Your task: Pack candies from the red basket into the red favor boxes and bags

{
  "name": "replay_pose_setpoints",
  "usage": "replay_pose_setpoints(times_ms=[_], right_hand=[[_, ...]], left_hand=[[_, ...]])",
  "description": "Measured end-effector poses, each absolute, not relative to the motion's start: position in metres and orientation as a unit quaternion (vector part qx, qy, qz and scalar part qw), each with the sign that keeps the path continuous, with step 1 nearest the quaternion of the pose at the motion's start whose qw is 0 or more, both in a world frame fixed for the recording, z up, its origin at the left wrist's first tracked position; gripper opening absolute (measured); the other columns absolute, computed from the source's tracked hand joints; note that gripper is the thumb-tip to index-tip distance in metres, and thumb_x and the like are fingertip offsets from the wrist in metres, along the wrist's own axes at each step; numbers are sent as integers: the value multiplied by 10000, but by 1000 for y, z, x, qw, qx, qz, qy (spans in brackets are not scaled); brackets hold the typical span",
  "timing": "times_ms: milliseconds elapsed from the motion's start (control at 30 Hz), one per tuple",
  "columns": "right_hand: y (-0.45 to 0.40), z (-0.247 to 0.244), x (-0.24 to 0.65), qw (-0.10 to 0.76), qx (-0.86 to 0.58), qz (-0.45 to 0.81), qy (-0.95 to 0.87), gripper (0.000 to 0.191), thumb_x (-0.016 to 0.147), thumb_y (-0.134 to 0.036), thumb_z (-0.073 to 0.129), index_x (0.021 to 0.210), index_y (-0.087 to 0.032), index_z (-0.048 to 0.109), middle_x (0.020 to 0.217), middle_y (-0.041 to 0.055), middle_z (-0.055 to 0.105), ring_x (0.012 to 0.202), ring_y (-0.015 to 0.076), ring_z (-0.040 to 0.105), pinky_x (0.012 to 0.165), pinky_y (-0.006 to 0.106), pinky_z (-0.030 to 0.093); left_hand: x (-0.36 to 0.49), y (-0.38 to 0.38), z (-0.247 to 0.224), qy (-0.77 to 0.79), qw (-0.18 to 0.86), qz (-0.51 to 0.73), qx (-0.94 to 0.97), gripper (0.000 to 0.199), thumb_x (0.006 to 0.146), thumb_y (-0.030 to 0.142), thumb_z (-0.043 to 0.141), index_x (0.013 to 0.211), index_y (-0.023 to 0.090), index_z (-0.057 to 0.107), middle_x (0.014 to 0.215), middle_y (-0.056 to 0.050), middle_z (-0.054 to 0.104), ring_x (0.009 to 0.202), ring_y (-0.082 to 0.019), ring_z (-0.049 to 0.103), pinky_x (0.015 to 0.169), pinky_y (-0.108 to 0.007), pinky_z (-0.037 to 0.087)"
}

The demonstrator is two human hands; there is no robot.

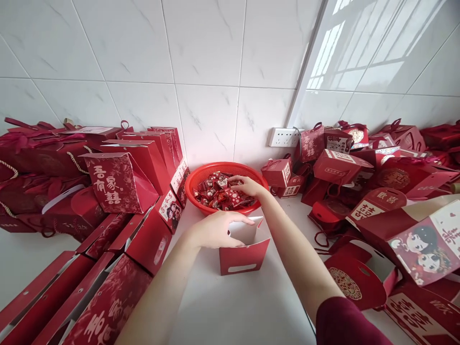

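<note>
A small red paper gift box (239, 258) stands upright on the white tabletop, its top open and its inside white. My left hand (215, 231) holds it by the left side, thumb at the near rim and a finger stretched across the opening. Just behind the box sits a red plastic basket (201, 172) filled with wrapped candies (215, 191) in red, white and dark wrappers. My right hand (247, 185) reaches into the basket from the right, fingers curved and apart over the candies. Nothing shows between those fingers, though the fingertips are partly among the wrappers.
Rows of open red boxes (142, 239) line the left, with a printed box (118, 184) atop them and ribboned bags (43, 158) behind. Assorted red gift boxes (341, 167) pile up on the right. A power strip (283, 137) lies against the tiled wall (204, 110).
</note>
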State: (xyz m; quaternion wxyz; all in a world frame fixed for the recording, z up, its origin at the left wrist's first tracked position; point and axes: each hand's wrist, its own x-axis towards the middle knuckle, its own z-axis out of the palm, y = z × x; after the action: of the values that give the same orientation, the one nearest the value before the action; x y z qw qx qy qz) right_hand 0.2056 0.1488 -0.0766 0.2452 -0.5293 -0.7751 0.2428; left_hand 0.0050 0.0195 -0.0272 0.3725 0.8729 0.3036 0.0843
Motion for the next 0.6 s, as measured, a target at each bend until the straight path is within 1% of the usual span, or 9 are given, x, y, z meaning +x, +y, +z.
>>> replay_pose_setpoints(times_ms=[100,167,233,300,367,400,467,533,600], right_hand=[[127,-80,212,327,-468,322,-755,461,918,-321,509,1378,-289,495,1399,33,520,1035,174,627,835,304,552],[119,-82,214,398,-415,368,-731,514,873,-296,573,1380,-291,491,1417,27,504,1124,185,592,908,311,530],[117,-84,215,434,-382,396,-713,595,805,-242,647,1377,-280,487,1399,37,524,1176,193,565,960,313,503],[119,-87,215,436,-371,435,-695,635,776,-201,660,1378,-253,462,1326,69,583,1110,193,611,922,324,529],[122,-90,214,436,-383,465,-668,599,794,-194,628,1360,-217,431,1241,97,634,982,185,669,831,331,569],[123,-91,213,441,-398,462,-658,553,819,-204,596,1343,-204,420,1222,105,643,936,180,683,794,331,579],[123,-93,211,435,-455,399,-667,437,881,-243,514,1304,-196,416,1229,106,641,924,167,687,768,315,579],[121,-93,210,401,-513,305,-695,333,925,-290,449,1245,-199,472,1266,97,620,1014,167,660,813,303,557],[120,-92,208,359,-549,241,-715,286,934,-332,438,1156,-196,558,1266,90,619,1105,184,614,879,308,518]], left_hand=[[6,20,-26,299,375,86,874,599,730,301,705,1311,355,567,1387,43,549,1233,-233,523,724,-246,487],[7,19,-26,297,377,86,873,587,739,291,696,1309,352,568,1381,41,555,1235,-230,523,726,-245,487],[8,19,-25,297,379,86,872,573,745,274,686,1302,350,575,1374,38,562,1244,-231,518,734,-246,486],[9,19,-26,298,382,86,871,572,745,264,681,1301,348,576,1374,35,563,1260,-234,507,730,-243,485],[9,19,-26,299,383,86,869,578,745,266,678,1308,346,573,1379,30,559,1261,-237,507,726,-241,485],[9,20,-26,300,383,86,869,581,743,268,678,1310,342,573,1381,26,557,1260,-239,508,725,-241,485],[9,20,-25,300,382,87,870,591,738,262,679,1314,340,572,1388,24,550,1259,-241,508,732,-242,487],[9,20,-25,300,379,86,871,599,733,254,681,1314,343,571,1396,27,542,1263,-239,502,736,-241,488],[9,19,-25,301,377,84,872,598,732,255,683,1313,340,571,1404,27,534,1256,-235,507,727,-241,489]])
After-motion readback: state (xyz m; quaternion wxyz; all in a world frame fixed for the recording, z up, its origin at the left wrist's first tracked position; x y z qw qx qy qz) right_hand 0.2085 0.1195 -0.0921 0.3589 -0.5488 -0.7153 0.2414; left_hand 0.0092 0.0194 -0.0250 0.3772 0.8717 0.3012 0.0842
